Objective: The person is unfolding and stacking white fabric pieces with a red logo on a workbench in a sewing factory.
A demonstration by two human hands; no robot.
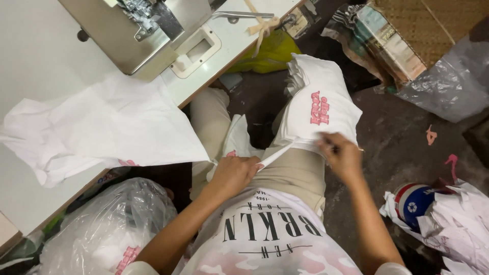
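I am seated, looking down at my lap. My left hand (233, 173) is closed on a white fabric piece (239, 138) lying over my left thigh. My right hand (342, 155) pinches the lower edge of a stack of white fabric pieces with pink print (320, 99) draped over my right knee. A thin white strip of cloth (277, 153) stretches taut between the two hands. Both thumbs and fingertips are partly hidden by the cloth.
A white sewing table (35, 56) with a grey sewing machine (137, 30) is at the upper left; white cloth (112, 122) hangs over its edge. A clear plastic bag (107, 229) sits lower left. Bags, a ball (412, 201) and cloth scraps lie on the dark floor to the right.
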